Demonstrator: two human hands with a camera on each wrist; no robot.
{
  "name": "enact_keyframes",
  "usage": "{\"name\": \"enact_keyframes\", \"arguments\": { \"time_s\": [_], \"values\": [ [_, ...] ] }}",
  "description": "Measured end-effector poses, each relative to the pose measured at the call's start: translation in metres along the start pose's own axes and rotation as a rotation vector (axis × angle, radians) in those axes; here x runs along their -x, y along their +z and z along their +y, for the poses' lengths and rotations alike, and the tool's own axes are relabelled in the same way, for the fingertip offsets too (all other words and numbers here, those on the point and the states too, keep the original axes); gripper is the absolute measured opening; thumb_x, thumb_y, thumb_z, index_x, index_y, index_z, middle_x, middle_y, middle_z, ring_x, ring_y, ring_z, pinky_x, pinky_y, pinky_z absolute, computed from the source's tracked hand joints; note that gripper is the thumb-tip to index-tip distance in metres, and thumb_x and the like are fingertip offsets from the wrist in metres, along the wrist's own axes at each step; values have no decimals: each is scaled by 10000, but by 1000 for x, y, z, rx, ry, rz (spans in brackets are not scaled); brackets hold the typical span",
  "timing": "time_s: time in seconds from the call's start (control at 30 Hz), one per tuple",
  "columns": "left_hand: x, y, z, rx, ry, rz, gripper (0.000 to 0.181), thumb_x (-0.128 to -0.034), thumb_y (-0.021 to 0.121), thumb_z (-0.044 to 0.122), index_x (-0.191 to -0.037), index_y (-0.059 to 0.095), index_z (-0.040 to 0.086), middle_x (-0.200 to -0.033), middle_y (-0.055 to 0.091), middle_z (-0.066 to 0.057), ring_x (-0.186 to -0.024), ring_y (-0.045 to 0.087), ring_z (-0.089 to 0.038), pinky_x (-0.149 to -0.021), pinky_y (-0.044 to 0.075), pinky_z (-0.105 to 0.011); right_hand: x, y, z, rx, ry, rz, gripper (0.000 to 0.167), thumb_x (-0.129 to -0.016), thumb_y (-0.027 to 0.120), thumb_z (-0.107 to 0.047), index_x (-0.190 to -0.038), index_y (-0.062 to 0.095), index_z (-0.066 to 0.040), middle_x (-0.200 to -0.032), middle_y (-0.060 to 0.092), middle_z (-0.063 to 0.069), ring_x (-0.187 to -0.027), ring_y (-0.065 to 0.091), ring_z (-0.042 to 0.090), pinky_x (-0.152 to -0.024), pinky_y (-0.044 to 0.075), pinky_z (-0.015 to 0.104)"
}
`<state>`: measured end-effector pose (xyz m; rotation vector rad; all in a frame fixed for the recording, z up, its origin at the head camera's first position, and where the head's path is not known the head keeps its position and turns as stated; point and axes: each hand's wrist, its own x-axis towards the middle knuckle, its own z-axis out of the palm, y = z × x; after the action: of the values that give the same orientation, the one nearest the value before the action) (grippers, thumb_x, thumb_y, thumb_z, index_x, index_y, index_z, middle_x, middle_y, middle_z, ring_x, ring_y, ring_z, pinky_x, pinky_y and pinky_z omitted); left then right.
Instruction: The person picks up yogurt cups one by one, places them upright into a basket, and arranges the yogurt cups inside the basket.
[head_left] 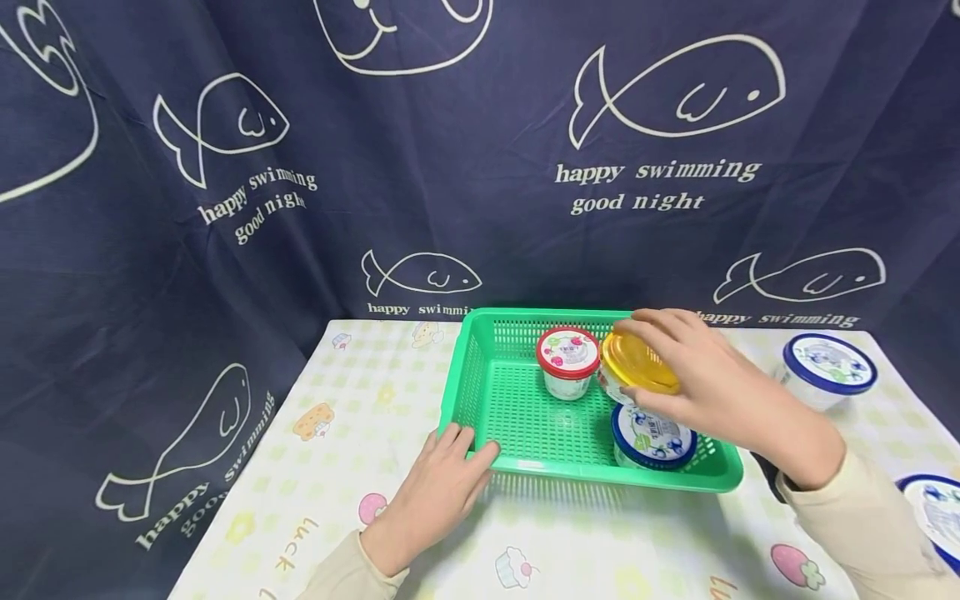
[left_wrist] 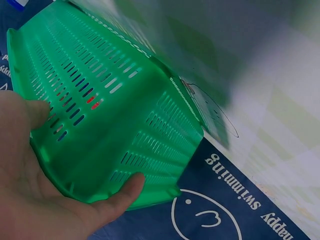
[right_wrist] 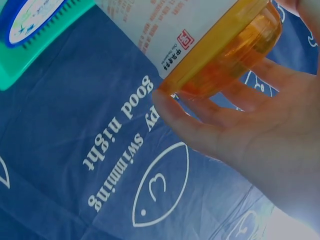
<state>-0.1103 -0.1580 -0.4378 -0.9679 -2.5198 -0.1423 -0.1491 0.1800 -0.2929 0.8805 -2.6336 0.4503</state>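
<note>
A green plastic basket (head_left: 517, 425) with slotted walls stands on the table. My left hand (head_left: 438, 487) holds its near left corner; the left wrist view shows fingers over the rim and the thumb against the outer wall. My right hand (head_left: 708, 375) grips a white tub with a domed, see-through orange-yellow lid (head_left: 637, 362), tilted over the right part of the basket. In the right wrist view, fingers curl around that lid (right_wrist: 235, 55). A red-lidded tub (head_left: 567, 354) and a blue-lidded tub (head_left: 652, 437), nearer me, are in the basket.
A second blue-lidded tub (head_left: 830, 364) stands on the table right of the basket. Another blue-lidded tub (head_left: 933, 508) is partly cut off at the right edge. A patterned tablecloth (head_left: 315, 483) covers the table, and a dark blue curtain (head_left: 465, 183) hangs behind.
</note>
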Motion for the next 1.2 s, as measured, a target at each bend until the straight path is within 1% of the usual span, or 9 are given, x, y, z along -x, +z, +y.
{"name": "enact_keyframes", "arguments": {
  "time_s": [0.2, 0.33, 0.47, 0.6, 0.7, 0.83, 1.03, 1.2],
  "values": [
    [0, -1, 0, -3, 3, 0, 192, -961, 646, 299, -1082, 533, 201, -877, 456, 6, -835, 405, -198, -674, 344, -313, -6, 9, -3, -22, -70, 14, 652, -798, 817, -281, -1369, 549, -117, -1358, 536, 135, -1206, 476, 314, -868, 503, 535],
    [1, -1, 0, -11, 7, -3, 207, -960, 651, 320, -1083, 532, 203, -872, 454, 11, -823, 395, -185, -658, 327, -298, -10, 14, -6, -43, -92, -2, 650, -822, 798, -273, -1393, 532, -117, -1371, 526, 145, -1223, 468, 345, -884, 497, 550],
    [1, 0, 0, -12, 7, 11, 214, -950, 664, 323, -1066, 534, 199, -867, 452, 8, -821, 397, -189, -653, 316, -297, -14, 17, -10, -58, -92, -40, 652, -847, 778, -288, -1423, 509, -144, -1390, 517, 137, -1260, 458, 354, -945, 466, 570],
    [0, 1, 0, -9, 2, 12, 210, -952, 660, 333, -1051, 528, 202, -865, 446, 10, -826, 397, -191, -654, 321, -303, -18, 21, -14, -72, -106, -77, 645, -856, 774, -299, -1424, 504, -154, -1394, 518, 118, -1266, 465, 339, -963, 466, 561],
    [0, 2, -1, -10, 1, 6, 214, -954, 656, 344, -1048, 524, 204, -868, 448, 9, -831, 401, -193, -656, 330, -308, -19, 26, -17, -66, -118, -99, 643, -861, 770, -339, -1416, 512, -143, -1391, 525, 110, -1266, 470, 334, -978, 461, 551],
    [0, 3, 0, -13, 0, 6, 227, -947, 666, 350, -1041, 521, 204, -865, 448, 6, -828, 404, -199, -656, 327, -308, -18, 33, -21, -50, -125, -143, 653, -866, 757, -382, -1411, 519, -111, -1395, 524, 138, -1269, 482, 349, -987, 464, 545],
    [0, 2, 0, -11, -3, 2, 228, -946, 672, 347, -1034, 519, 203, -855, 438, 11, -814, 387, -195, -648, 302, -299, -16, 39, -23, -48, -108, -219, 634, -863, 763, -337, -1408, 523, -117, -1390, 524, 134, -1267, 486, 355, -999, 457, 544],
    [0, 3, 0, -4, -4, 13, 245, -930, 698, 338, -1035, 524, 201, -852, 436, 11, -813, 389, -198, -649, 296, -299, -16, 46, -24, -38, -119, -256, 646, -847, 775, -331, -1399, 532, -102, -1355, 537, 132, -1245, 504, 331, -1012, 452, 519]
  ]
}}
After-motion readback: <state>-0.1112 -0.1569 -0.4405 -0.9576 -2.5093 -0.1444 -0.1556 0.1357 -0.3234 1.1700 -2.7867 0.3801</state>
